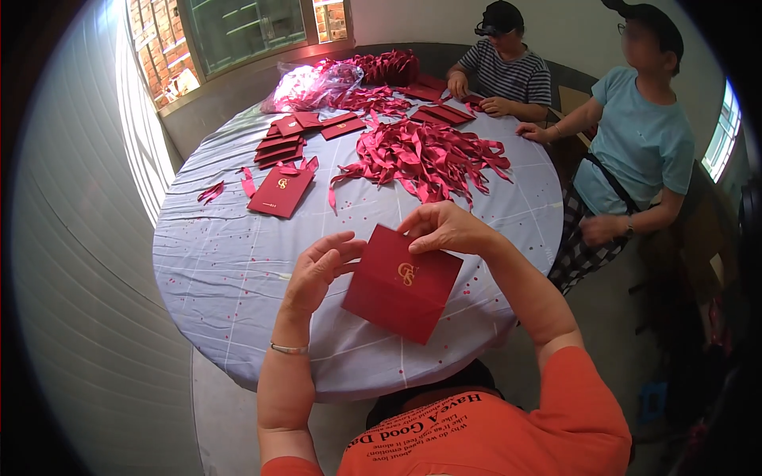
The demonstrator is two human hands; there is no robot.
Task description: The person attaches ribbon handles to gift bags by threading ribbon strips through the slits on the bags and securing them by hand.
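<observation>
My right hand [451,228] pinches the top edge of a flat dark-red paper gift bag [397,297], its thumb on the front face. A gold monogram marks the bag, which is tilted above the near part of the table and shows no ribbon. Beside the bag's upper left edge is my left hand [324,266], fingers apart; whether the fingertips touch the bag I cannot tell. Another red bag [282,190] with ribbon loops lies to the far left. Beyond my hands spreads a heap of crimson ribbons [425,159].
A round table with a pale checked cloth [214,278] carries scattered red dots. Stacked red bags [278,147] and a clear plastic bag of ribbons [313,83] lie toward the back. A seated person [508,71] handles red bags there; another person [643,143] is at the right edge.
</observation>
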